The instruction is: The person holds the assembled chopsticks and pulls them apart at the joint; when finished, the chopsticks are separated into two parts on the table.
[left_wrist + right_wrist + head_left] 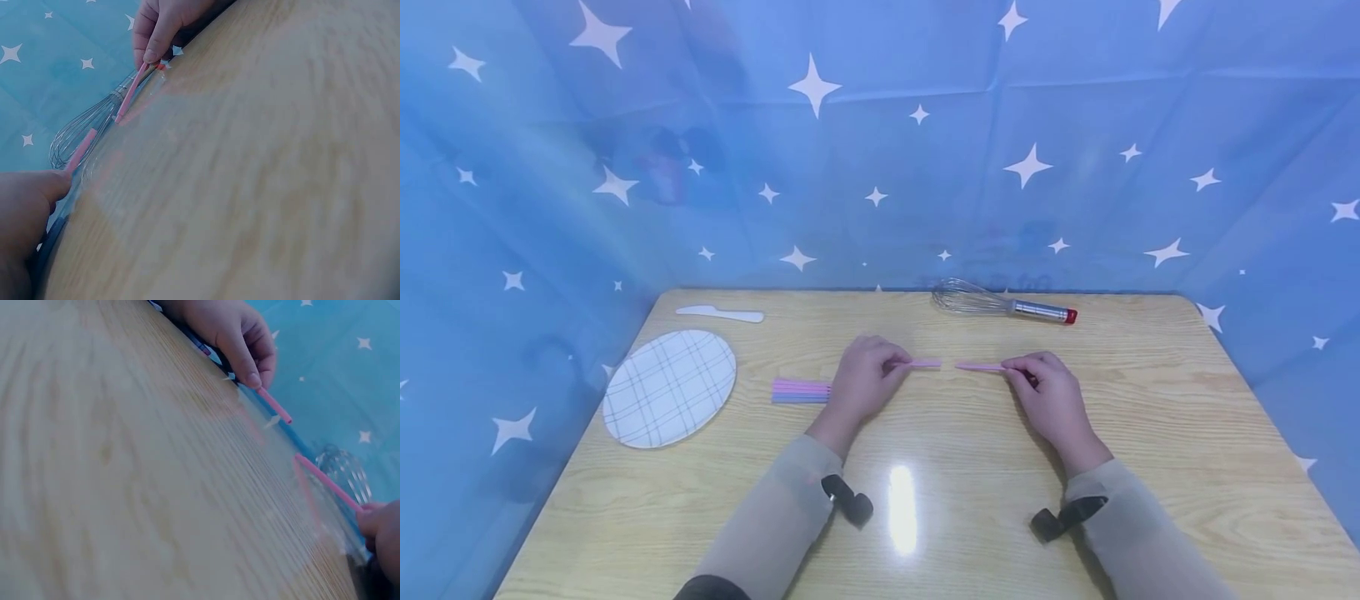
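Blue cloth point(910, 167) with white stars stands behind the wooden table point(985, 500) and also on both sides of it. At the far left I see a white plate point(670, 389) with a checked pattern, and behind it, a little to the right, lies a white knife point(720, 314). Next comes a row of pink and bluish straws point(797, 392), placed side by side; their right ends reach to my left hand point(867, 375), so I cannot tell exactly where they finish. With the thumb and fingers of this hand I pinch one pink straw point(927, 363), and its free end points to the right. After a small gap begins a second pink straw point(977, 367); the two ends face each other but do not touch. Behind it, near the back edge, lies a wire whisk point(1003, 302), its handle to the right. My right hand point(1051, 396) pinches the second straw by its right part, also between thumb and fingers.
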Tool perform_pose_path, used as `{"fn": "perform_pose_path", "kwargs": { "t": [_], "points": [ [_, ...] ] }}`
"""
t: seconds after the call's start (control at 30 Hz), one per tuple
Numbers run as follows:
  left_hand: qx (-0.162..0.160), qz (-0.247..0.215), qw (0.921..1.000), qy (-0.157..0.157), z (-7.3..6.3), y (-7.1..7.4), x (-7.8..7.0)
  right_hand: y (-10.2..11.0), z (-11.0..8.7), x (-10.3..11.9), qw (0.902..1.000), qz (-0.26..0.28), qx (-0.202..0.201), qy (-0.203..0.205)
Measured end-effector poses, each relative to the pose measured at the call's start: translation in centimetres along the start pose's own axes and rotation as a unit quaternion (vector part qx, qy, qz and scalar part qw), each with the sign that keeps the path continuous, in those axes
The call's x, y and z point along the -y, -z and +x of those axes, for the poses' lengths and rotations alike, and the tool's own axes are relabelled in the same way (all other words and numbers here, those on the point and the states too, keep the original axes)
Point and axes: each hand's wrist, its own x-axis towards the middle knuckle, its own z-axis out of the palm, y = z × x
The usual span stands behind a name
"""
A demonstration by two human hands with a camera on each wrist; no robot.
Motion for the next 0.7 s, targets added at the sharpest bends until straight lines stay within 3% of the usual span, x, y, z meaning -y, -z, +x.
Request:
{"fn": "perform_pose_path", "kwargs": {
  "t": [0.2,0.47,0.7],
  "points": [
    [0.0,0.026,0.9997,0.002,0.18,-0.07,-0.16,-0.2,0.26,0.2,0.9999,-0.007,-0.001,0.015],
    [0.0,0.018,0.9995,0.027,0.33,0.15,-0.52,-0.03,0.36,0.29,0.9997,-0.014,0.002,0.018],
    [0.006,0.02,0.9994,0.029,0.19,0.2,-0.59,-0.17,0.23,0.34,0.9996,-0.021,0.005,0.016]
  ]
}}
